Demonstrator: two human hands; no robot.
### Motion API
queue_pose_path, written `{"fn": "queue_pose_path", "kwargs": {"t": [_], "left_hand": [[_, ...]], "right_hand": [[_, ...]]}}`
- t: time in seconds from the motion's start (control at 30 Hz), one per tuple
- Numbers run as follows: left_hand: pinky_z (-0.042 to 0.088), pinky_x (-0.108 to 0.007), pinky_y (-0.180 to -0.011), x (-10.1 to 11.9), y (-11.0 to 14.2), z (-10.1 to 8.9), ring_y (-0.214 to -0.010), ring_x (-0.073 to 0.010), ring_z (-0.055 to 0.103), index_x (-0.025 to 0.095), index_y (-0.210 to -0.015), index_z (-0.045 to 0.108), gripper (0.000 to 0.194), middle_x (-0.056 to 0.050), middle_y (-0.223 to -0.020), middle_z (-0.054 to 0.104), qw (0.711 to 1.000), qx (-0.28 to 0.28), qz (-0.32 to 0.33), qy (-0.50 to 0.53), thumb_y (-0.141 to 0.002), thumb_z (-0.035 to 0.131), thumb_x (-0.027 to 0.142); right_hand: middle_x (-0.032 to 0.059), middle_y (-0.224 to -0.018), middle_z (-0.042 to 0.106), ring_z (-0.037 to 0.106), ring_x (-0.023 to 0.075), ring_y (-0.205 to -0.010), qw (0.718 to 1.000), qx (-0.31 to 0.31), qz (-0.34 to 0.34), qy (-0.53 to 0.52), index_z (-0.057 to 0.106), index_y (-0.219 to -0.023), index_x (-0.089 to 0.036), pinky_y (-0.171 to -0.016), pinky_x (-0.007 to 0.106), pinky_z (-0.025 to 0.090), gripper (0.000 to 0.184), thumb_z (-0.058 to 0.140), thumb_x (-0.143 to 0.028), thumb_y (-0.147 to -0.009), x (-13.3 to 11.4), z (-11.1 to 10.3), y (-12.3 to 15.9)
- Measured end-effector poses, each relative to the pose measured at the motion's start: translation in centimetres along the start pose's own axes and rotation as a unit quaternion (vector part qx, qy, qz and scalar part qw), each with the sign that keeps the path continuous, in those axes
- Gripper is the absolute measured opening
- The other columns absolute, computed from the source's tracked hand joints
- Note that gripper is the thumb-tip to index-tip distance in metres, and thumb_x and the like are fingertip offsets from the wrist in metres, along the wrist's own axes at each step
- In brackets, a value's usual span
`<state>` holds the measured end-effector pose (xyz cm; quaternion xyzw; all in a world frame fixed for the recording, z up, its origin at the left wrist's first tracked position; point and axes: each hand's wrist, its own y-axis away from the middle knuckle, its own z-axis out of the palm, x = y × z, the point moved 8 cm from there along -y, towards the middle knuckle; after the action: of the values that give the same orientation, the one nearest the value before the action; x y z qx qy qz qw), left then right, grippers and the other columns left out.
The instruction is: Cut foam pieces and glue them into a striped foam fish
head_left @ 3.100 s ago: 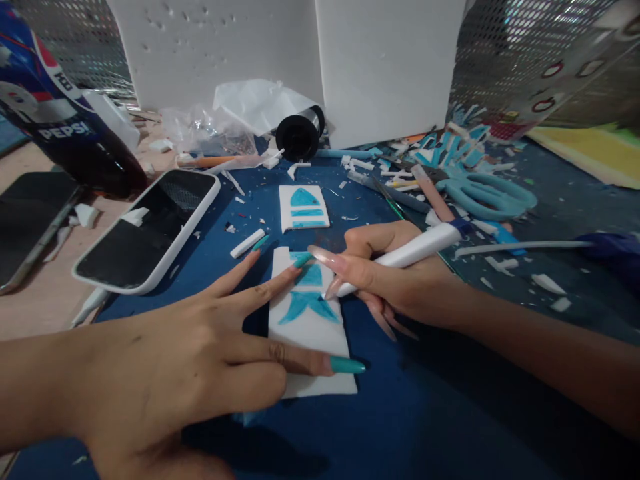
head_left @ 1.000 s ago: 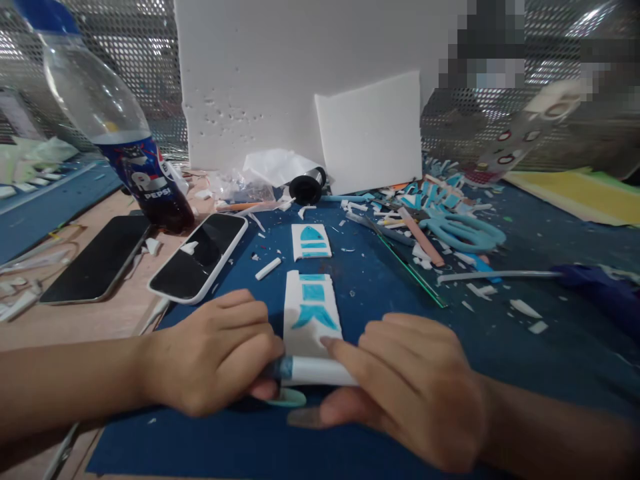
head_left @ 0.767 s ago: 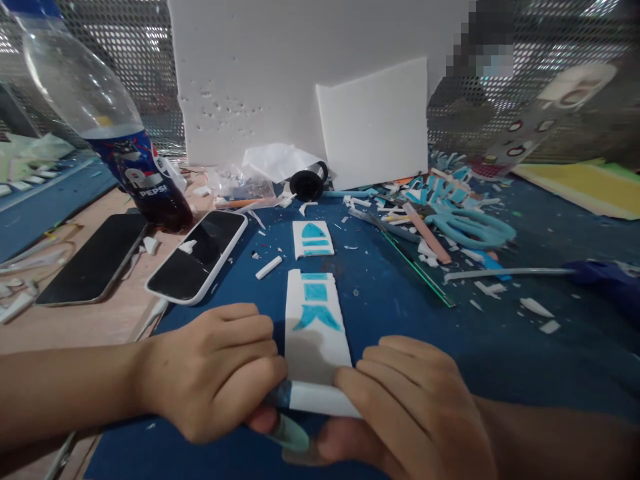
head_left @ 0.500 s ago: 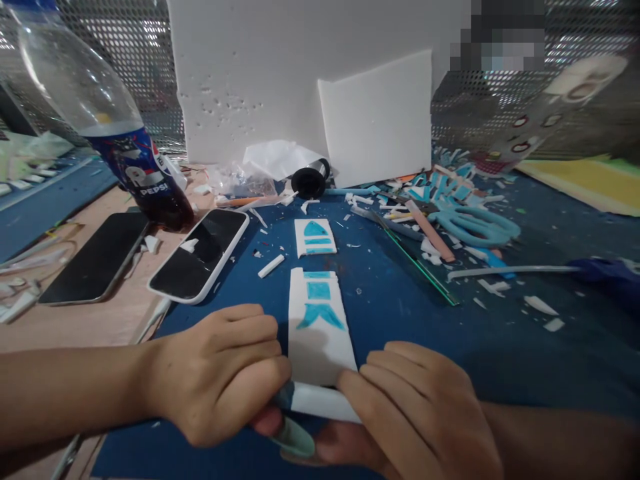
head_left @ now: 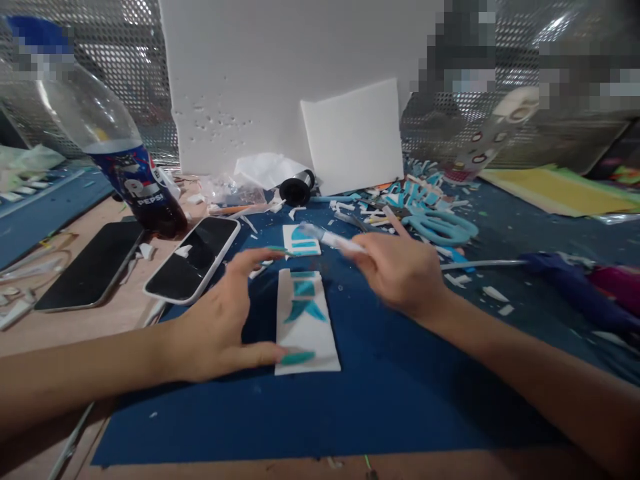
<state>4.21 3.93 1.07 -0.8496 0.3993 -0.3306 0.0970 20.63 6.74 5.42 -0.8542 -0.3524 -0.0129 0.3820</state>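
Note:
My right hand [head_left: 400, 270] is closed around a white marker [head_left: 337, 241], raised over the blue mat. The marker's far end is blurred and points left, over a small white piece [head_left: 309, 248] with turquoise shapes on it. My left hand [head_left: 225, 313] is open, thumb and index finger wide apart with long turquoise nails. Its thumb reaches the lower part of a longer white piece [head_left: 305, 333] bearing a turquoise square and a swallowtail shape. Whether the thumb presses on it I cannot tell. The index fingertip is beside the small piece's lower left corner.
Two phones [head_left: 195, 260] and a Pepsi bottle [head_left: 137, 183] stand or lie at left. White foam boards [head_left: 353, 137] rise at the back, behind a black spool [head_left: 296, 190]. Blue scissors [head_left: 443, 227], scraps and a glue gun [head_left: 565, 273] are at right, with yellow sheets [head_left: 545, 190] beyond.
My hands have separated. The right hand has lifted the marker up and forward; the left hand has let go of its end and opened over the longer white piece.

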Motion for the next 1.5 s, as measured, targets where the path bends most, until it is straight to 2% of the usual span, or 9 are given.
{"fn": "queue_pose_path", "kwargs": {"t": [0.1,0.27,0.5,0.6,0.73,0.93,1.07,1.2,1.5], "left_hand": [[0.035,-0.061,-0.102,-0.7,0.0,2.0,-0.132,-0.0426,0.029,0.022,-0.142,-0.005,0.107,-0.024,-0.145,0.019,0.994,-0.105,-0.031,0.014,-0.071,0.067,0.060],[0.037,-0.062,-0.100,-1.3,0.0,2.1,-0.131,-0.0428,0.032,0.024,-0.138,0.005,0.103,-0.023,-0.143,0.025,0.990,-0.117,-0.068,0.040,-0.068,0.071,0.058],[0.045,-0.060,-0.093,-1.4,0.2,2.0,-0.125,-0.0442,0.039,0.027,-0.138,0.004,0.106,-0.022,-0.140,0.025,0.988,-0.128,-0.080,0.035,-0.064,0.072,0.061],[0.044,-0.057,-0.095,-0.3,0.1,2.0,-0.125,-0.0408,0.041,0.026,-0.141,0.000,0.098,-0.023,-0.141,0.028,0.988,-0.148,-0.032,0.039,-0.074,0.064,0.059],[0.023,-0.062,-0.107,1.7,0.1,1.7,-0.139,-0.0423,0.015,0.027,-0.143,0.018,0.087,-0.019,-0.153,0.013,0.979,-0.190,0.072,0.024,-0.076,0.060,0.062],[0.018,-0.069,-0.103,2.3,0.4,2.2,-0.137,-0.0490,0.008,0.041,-0.138,0.036,0.087,-0.004,-0.156,-0.008,0.952,-0.290,0.098,0.005,-0.062,0.070,0.066],[0.021,-0.070,-0.101,1.9,0.4,2.7,-0.137,-0.0485,0.007,0.043,-0.140,0.031,0.087,-0.005,-0.156,-0.009,0.953,-0.293,0.074,-0.004,-0.065,0.069,0.065],[0.021,-0.072,-0.100,1.7,0.4,2.5,-0.137,-0.0488,0.007,0.043,-0.141,0.030,0.086,-0.005,-0.156,-0.003,0.962,-0.267,0.060,-0.010,-0.066,0.068,0.064],[0.016,-0.071,-0.104,1.5,0.5,2.6,-0.139,-0.0453,0.004,0.040,-0.141,0.031,0.083,-0.008,-0.156,0.010,0.961,-0.272,0.055,-0.012,-0.070,0.066,0.063]], "right_hand": [[0.0088,-0.071,0.063,0.057,0.0193,-0.067,0.991,-0.095,0.088,0.037,0.064,-0.082,-0.012,-0.060,0.029,0.039,0.047,0.028,-0.039,-0.097,3.2,2.3,0.3],[0.0219,-0.110,0.054,0.049,0.0341,-0.103,0.973,-0.167,0.146,0.062,0.054,-0.117,-0.006,-0.083,0.045,0.041,0.057,0.027,-0.050,-0.094,6.2,4.0,1.1],[0.0169,-0.080,0.062,0.061,0.0307,-0.074,0.883,-0.374,0.278,-0.049,0.049,-0.112,-0.003,-0.056,0.037,0.045,0.055,0.052,-0.049,-0.081,9.3,6.4,3.6],[0.0125,-0.074,0.063,0.061,0.0265,-0.066,0.865,-0.393,0.304,-0.071,0.049,-0.109,-0.007,-0.053,0.035,0.044,0.039,0.053,-0.035,-0.082,8.7,6.3,3.3],[0.0098,-0.075,0.064,0.062,0.0246,-0.068,0.881,-0.342,0.322,-0.064,0.053,-0.101,-0.012,-0.058,0.034,0.044,0.023,0.054,-0.022,-0.080,8.5,5.5,2.5],[0.0114,-0.087,0.062,0.060,0.0195,-0.066,0.959,-0.156,0.184,-0.148,0.054,-0.093,-0.015,-0.064,0.034,0.046,0.017,0.038,-0.019,-0.088,6.6,1.4,0.0],[0.0059,-0.087,0.062,0.062,0.0171,-0.075,0.916,-0.272,0.001,-0.296,0.059,-0.096,-0.020,-0.073,0.032,0.047,0.022,0.038,-0.017,-0.090,2.1,1.4,0.5],[0.0073,-0.096,0.063,0.062,0.0173,-0.088,0.874,-0.341,-0.019,-0.347,0.061,-0.108,-0.019,-0.077,0.029,0.047,0.027,0.040,-0.017,-0.091,0.2,2.1,1.5],[0.0011,-0.078,0.052,0.053,0.0109,-0.061,0.890,-0.333,-0.067,-0.304,0.053,-0.130,-0.035,-0.057,0.021,0.042,0.051,0.034,-0.010,-0.091,-0.4,2.8,2.1]]}}
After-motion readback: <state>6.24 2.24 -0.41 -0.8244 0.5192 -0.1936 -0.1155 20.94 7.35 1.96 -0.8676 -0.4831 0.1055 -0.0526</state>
